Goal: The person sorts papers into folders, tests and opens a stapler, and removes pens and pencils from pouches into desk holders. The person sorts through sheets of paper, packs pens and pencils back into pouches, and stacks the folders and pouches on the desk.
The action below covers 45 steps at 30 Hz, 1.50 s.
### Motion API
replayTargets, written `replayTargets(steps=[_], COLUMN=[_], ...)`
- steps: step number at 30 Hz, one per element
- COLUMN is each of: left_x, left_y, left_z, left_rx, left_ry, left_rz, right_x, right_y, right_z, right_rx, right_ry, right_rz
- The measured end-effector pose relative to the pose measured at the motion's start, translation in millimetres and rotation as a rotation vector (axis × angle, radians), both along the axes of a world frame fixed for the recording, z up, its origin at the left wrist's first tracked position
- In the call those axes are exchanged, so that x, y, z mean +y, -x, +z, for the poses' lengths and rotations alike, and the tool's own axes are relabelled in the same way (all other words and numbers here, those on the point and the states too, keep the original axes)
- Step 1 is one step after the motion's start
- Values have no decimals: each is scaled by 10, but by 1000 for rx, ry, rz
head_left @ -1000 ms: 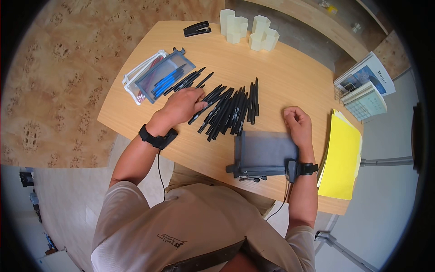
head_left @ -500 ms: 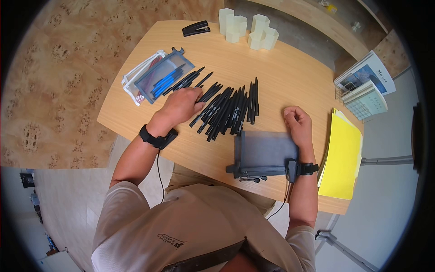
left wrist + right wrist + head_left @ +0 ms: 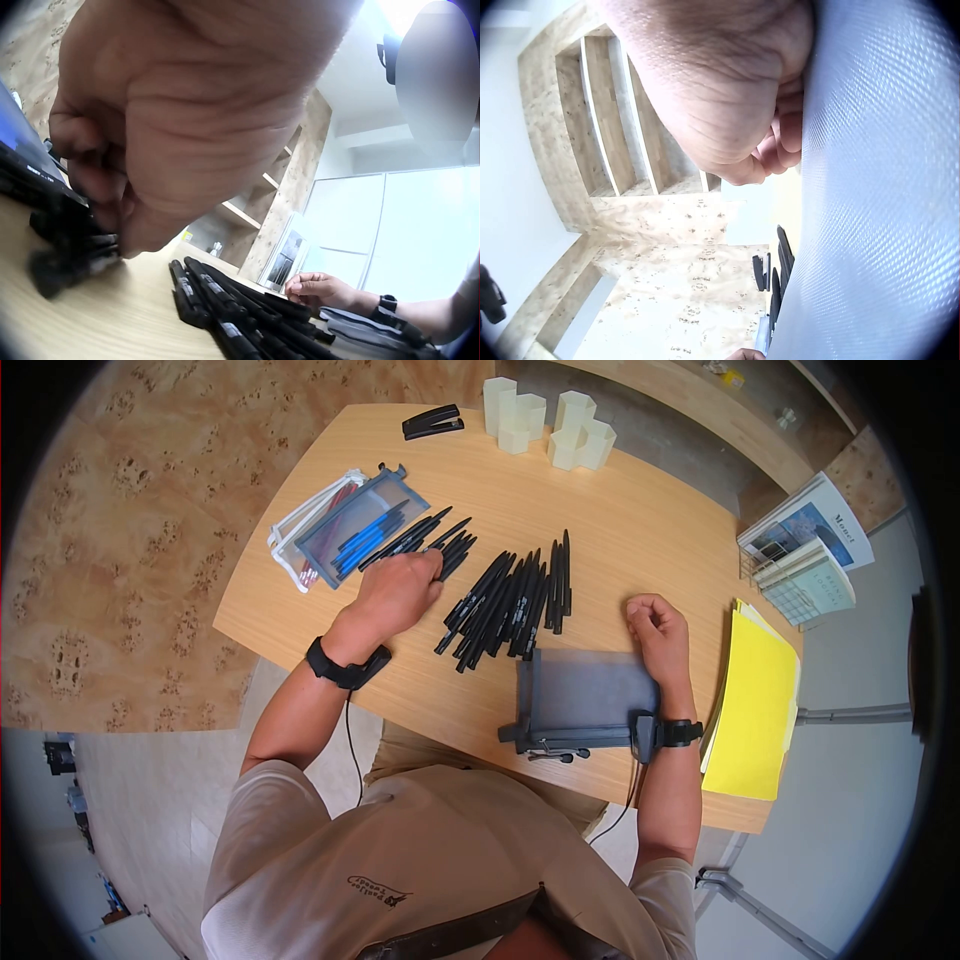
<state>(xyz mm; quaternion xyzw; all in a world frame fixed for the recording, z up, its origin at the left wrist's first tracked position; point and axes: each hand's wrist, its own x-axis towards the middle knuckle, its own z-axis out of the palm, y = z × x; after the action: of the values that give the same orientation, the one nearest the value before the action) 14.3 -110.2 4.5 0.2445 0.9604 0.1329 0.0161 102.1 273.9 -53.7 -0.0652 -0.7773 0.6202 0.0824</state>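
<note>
My left hand (image 3: 398, 595) grips a small bunch of black pens (image 3: 457, 552) at the left of the table. In the left wrist view its curled fingers (image 3: 101, 180) come down onto the blurred black pens (image 3: 67, 259). To their right lies a larger heap of black pens (image 3: 500, 605), with the tips pointing away from me. My right hand (image 3: 660, 635) rests loosely curled on the table with nothing in it, beside a grey mesh zip pouch (image 3: 595, 690). Just left of the left hand's bunch, more black pens lie by a mesh pouch (image 3: 322, 542) with blue pens (image 3: 368, 542).
A white-edged pouch (image 3: 290, 525) lies under the left mesh pouch. At the back are a black stapler (image 3: 433, 423) and pale hexagonal holders (image 3: 515, 425). Yellow folders (image 3: 745, 700) and a wire rack with books (image 3: 800, 565) stand along the right side.
The left hand has slid a bunch of black pens leftward, away from the heap and towards the pens by the left pouch. My right hand has stayed still.
</note>
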Motion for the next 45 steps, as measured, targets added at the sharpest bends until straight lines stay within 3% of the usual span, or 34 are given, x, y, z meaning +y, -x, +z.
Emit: replayTargets(steps=[5,7,11,14,23,26,29,32,34,45], left_x=[136,211,146,124,100,73,123,252,317,215], left_y=[-81,-149,-71,-39,-80,-48,-114,-190,-217,-153], left_z=[136,231,55,77,85,21,73,198,228,48], left_rx=[22,-141,-82,-173,-100,-76,119,28,-168,-121], left_ry=[-122,-153,-149,-93,-57,1,-20,-124,-84,-44], left_rz=[-22,-92,-144,-69,-105,-38,20,-42,-97,-85], right_x=[3,-5,-15,-24,-44,-33,-33,-36,-37,-25], right_y=[8,3,-18,-13,-17,-15,-10,-10,-12,-5], right_z=[-15,-5,35,39,70,55,53,57,61,30], right_rx=[1,9,9,2,-16,-2,-4,-12,-15,0], right_ry=[-5,-10,-25,-11,-11,-32,-42,-25,-34,-36], right_rz=[5,-2,-9,2,-13,-16,-21,-11,-11,-3])
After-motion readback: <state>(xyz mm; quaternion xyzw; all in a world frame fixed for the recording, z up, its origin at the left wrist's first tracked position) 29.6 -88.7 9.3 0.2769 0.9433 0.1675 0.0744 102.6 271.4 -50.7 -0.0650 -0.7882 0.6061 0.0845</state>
